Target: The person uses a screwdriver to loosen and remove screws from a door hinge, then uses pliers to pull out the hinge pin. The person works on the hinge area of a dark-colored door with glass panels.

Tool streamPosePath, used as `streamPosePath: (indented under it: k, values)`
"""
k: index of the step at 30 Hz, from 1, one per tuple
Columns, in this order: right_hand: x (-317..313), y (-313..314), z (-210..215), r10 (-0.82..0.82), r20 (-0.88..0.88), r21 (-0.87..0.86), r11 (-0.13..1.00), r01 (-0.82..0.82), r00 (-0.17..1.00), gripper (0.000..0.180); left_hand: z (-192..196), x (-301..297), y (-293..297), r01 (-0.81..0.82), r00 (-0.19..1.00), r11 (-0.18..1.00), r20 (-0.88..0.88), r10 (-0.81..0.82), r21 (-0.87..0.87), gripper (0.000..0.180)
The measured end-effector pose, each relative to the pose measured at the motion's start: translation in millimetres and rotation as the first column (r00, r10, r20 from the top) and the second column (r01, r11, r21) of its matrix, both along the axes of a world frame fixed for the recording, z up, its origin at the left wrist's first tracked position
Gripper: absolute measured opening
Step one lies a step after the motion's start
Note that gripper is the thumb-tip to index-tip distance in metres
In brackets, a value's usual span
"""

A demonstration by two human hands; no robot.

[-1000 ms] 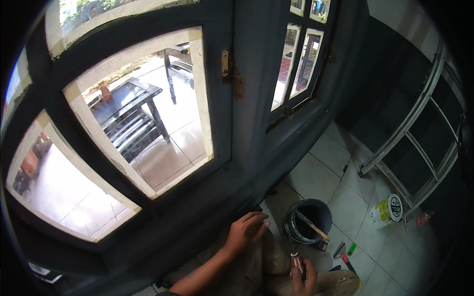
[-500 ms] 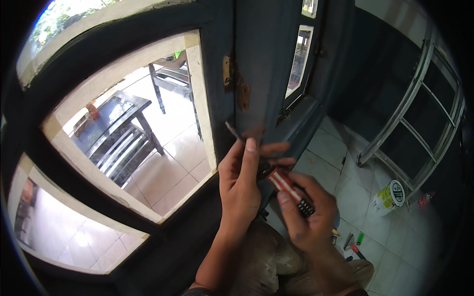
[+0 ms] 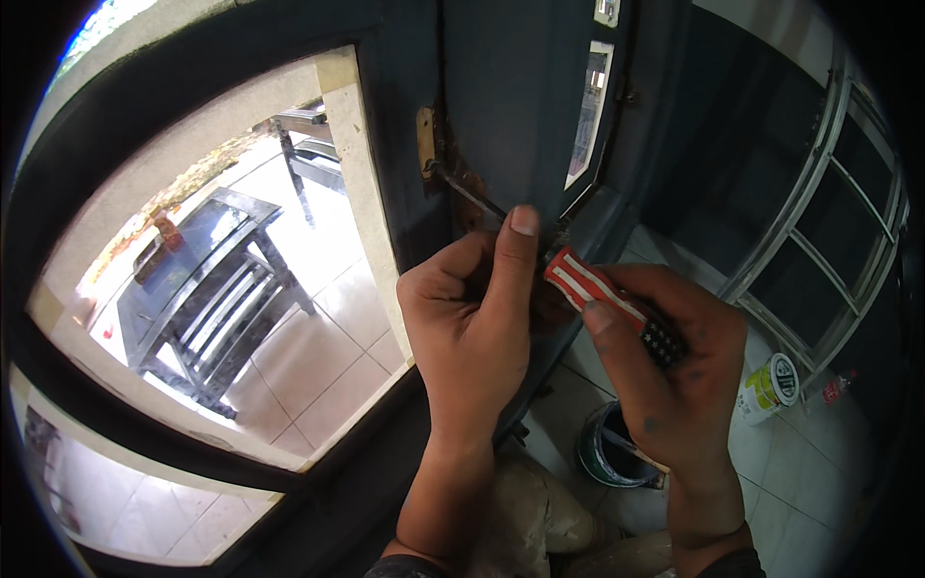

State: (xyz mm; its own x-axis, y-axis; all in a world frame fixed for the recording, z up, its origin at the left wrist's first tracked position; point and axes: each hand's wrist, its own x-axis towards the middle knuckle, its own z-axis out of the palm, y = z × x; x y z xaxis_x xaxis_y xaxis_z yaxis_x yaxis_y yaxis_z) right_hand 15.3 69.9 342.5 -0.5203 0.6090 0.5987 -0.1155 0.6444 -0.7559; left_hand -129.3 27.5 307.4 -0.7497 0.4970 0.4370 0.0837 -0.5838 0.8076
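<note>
A screwdriver (image 3: 599,297) with a red, white and dark star-patterned handle slants up and left across the middle. My right hand (image 3: 679,371) is closed around its handle. My left hand (image 3: 462,313) is curled at the shaft, its thumb raised alongside; its other fingertips are partly hidden. The tip of the shaft (image 3: 472,195) meets the lower end of a worn yellowish metal plate (image 3: 425,133) set in the dark door edge. Whether it sits in a screw is too small to tell.
The dark door (image 3: 390,106) has pale-edged glass panes on my left. A dark bucket (image 3: 590,448) stands below my right hand. Further right are a green-and-white pail (image 3: 769,388), a small red object (image 3: 836,387) and a leaning metal frame (image 3: 788,234) with crossbars.
The screwdriver tip has moved up and left to the metal plate. Both hands have risen, the right one also shifting right. The dark bucket has come into fuller view.
</note>
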Motion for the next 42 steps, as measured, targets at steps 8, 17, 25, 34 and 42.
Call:
streamPosePath:
  k: [8, 17, 25, 34, 42]
  values:
    - [-7, 5, 2, -0.035, 0.029, 0.078, 0.996, 0.032, 0.999, 0.015, 2, -5, 7, 0.069, 0.996, 0.994, 0.052, -0.074, 0.088, 0.042]
    - [-8, 8, -3, -0.104, 0.008, 0.224, 0.969, 0.099, 0.995, 0.015, 0, -3, 9, 0.096, 0.991, 0.987, 0.077, -0.106, 0.128, 0.041]
    - [-7, 9, -1, -0.117, 0.024, 0.224, 0.968, 0.109, 0.993, 0.02, -2, -4, 10, 0.064, 0.996, 0.988, 0.047, -0.071, 0.14, 0.042]
    - [-4, 12, -1, -0.196, 0.013, 0.472, 0.865, 0.167, 0.981, 0.025, -3, -3, 13, 0.075, 0.992, 0.981, 0.082, -0.091, 0.178, 0.042]
    - [-2, -5, 25, -0.13, 0.084, 0.317, 0.943, 0.097, 0.988, 0.02, 0, -4, 12, 0.132, 0.975, 0.967, 0.149, -0.166, 0.219, 0.039]
